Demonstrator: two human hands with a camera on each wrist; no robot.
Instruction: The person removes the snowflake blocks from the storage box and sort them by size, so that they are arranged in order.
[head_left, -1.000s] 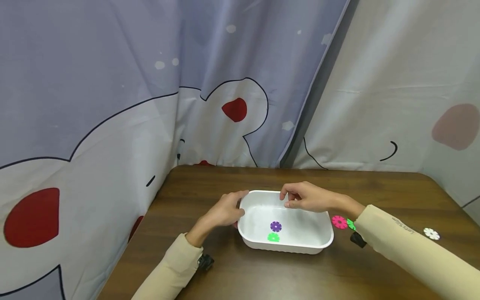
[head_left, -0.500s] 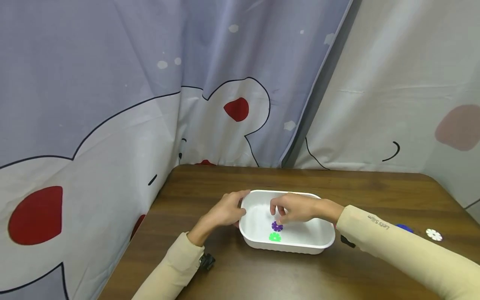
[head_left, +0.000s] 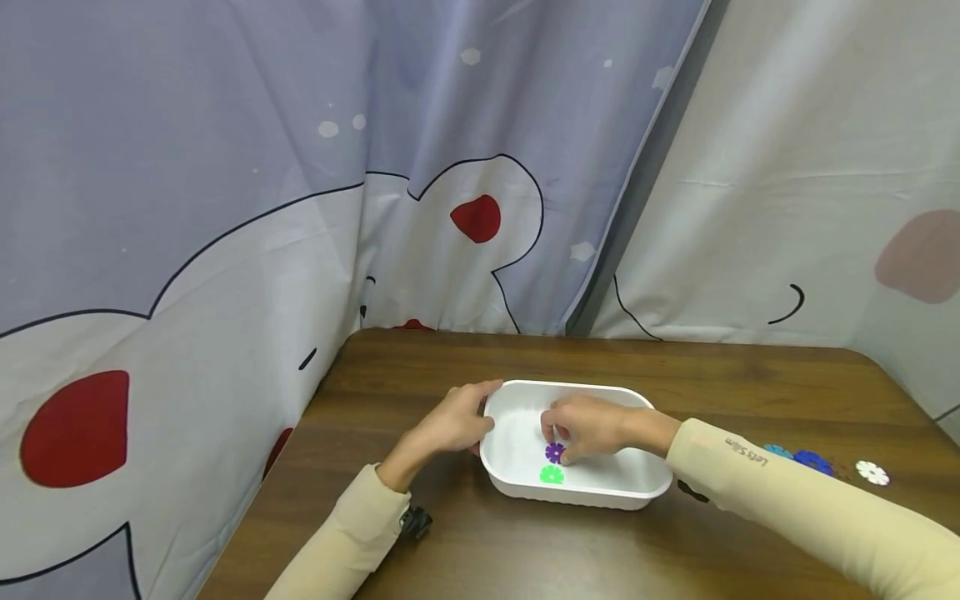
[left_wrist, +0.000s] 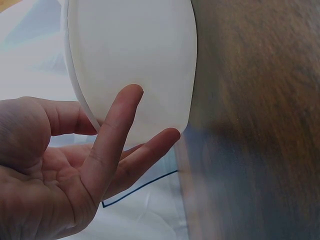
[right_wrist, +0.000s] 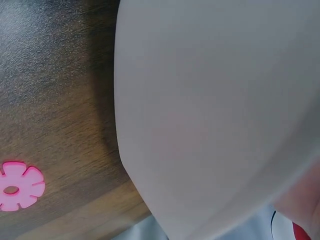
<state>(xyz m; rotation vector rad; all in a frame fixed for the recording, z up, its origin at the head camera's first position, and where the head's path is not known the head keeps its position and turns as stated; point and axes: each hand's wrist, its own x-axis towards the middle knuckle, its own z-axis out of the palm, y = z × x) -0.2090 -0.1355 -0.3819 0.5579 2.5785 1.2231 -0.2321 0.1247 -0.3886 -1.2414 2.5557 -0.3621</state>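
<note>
A white plastic tray [head_left: 618, 476] stands on the table. My left hand [head_left: 454, 419] grips its left end; in the left wrist view the thumb is at the rim and the fingers lie along the outer wall. Inside the tray, my right hand [head_left: 596, 423] reaches down with bent fingers around a purple flower-shaped disc [head_left: 555, 452]. Its thumb tip is at the disc's right edge and other fingertips are just above it; I cannot tell whether they pinch it. A green flower-shaped disc [head_left: 551, 474] is just in front. In the right wrist view the tray wall hides most of this hand.
On the brown wooden table [head_left: 600, 554], a light blue disc [head_left: 778, 451], a dark blue disc [head_left: 813, 462] and a white disc [head_left: 872, 473] lie to the right, beyond the sleeve. A pink disc [right_wrist: 19, 186] lies beside the tray. A printed curtain [head_left: 442, 275] hangs behind.
My right hand has moved from over the tray's back rim down and forward to the purple disc. My left hand keeps its grip on the tray.
</note>
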